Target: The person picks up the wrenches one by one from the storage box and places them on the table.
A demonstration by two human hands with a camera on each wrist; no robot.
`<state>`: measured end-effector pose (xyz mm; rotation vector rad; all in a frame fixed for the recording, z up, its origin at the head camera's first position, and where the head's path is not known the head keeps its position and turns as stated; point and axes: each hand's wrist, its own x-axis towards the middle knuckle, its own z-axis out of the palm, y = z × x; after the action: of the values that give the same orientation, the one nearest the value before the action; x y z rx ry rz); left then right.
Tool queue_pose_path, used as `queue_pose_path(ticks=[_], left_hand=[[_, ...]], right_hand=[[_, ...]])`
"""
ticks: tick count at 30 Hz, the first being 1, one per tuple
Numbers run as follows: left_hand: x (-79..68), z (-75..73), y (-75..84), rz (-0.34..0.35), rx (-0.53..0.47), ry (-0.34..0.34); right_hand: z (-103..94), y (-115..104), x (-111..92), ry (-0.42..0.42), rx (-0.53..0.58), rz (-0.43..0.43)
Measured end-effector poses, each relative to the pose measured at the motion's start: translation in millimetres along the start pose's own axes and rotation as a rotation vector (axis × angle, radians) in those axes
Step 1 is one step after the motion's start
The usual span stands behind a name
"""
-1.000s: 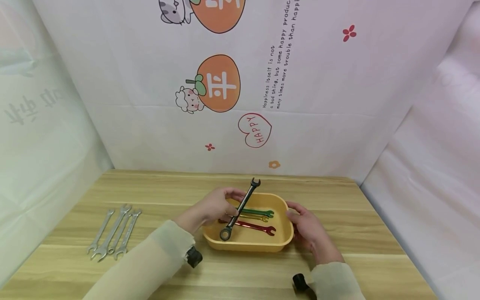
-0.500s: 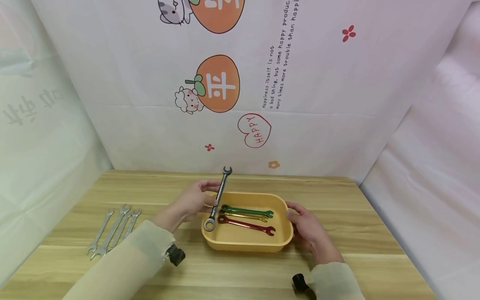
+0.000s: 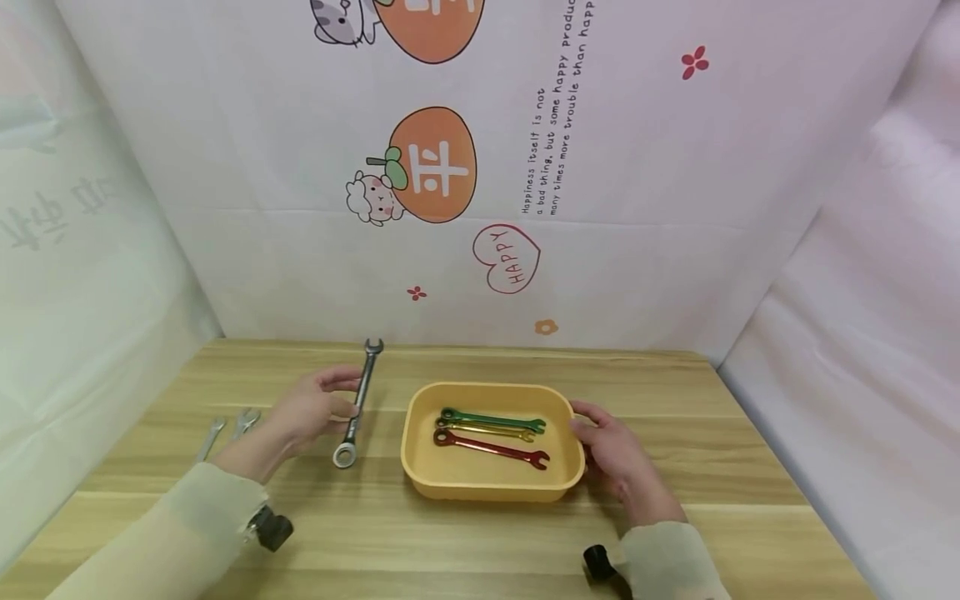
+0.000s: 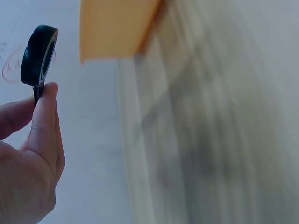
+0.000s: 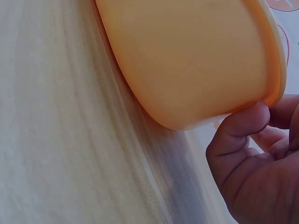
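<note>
In the head view my left hand (image 3: 311, 410) pinches a silver combination wrench (image 3: 362, 398) by its shaft, left of the yellow tray. The wrench is tilted, ring end toward me and open end away. Its dark ring end (image 4: 39, 56) rises above the fingertips in the left wrist view. My right hand (image 3: 617, 450) grips the right rim of the yellow tray (image 3: 491, 492), its thumb on the rim in the right wrist view. Inside the tray lie a green wrench (image 3: 495, 419), a gold wrench (image 3: 491, 430) and a red wrench (image 3: 491, 448), side by side.
Silver wrenches (image 3: 212, 437) lie on the left of the wooden table (image 3: 450, 550), partly hidden by my left forearm. White printed cloth (image 3: 637, 167) walls off the back and sides. Bare wood shows between the left hand and the tray.
My left hand has carried the silver wrench leftward, from above the tray to over the table beside it. The right hand has stayed at the tray's rim.
</note>
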<state>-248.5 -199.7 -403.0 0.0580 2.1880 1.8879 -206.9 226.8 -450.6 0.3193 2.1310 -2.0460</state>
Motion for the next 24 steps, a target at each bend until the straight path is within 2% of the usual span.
queue_pose_path(ticks=[6, 10, 15, 18, 24], left_hand=[[-17.3, -34.6, -13.2, -0.013, 0.039, 0.034], [-28.0, -52.2, -21.3, -0.043, -0.025, 0.014], [-38.3, -66.6, -33.7, -0.082, -0.097, -0.023], [-43.3, -72.0, -40.8, -0.108, -0.067, -0.013], [-54.3, -77.2, -50.9, -0.102, 0.101, 0.024]], right_hand=[[-0.4, 1, 1, -0.001, 0.027, -0.015], [-1.3, 0, 2, 0.004, 0.023, -0.012], [-1.2, 0, 2, 0.006, 0.012, -0.005], [-0.3, -1, 1, 0.002, 0.016, -0.002], [2.3, -2, 1, 0.0, 0.011, -0.004]])
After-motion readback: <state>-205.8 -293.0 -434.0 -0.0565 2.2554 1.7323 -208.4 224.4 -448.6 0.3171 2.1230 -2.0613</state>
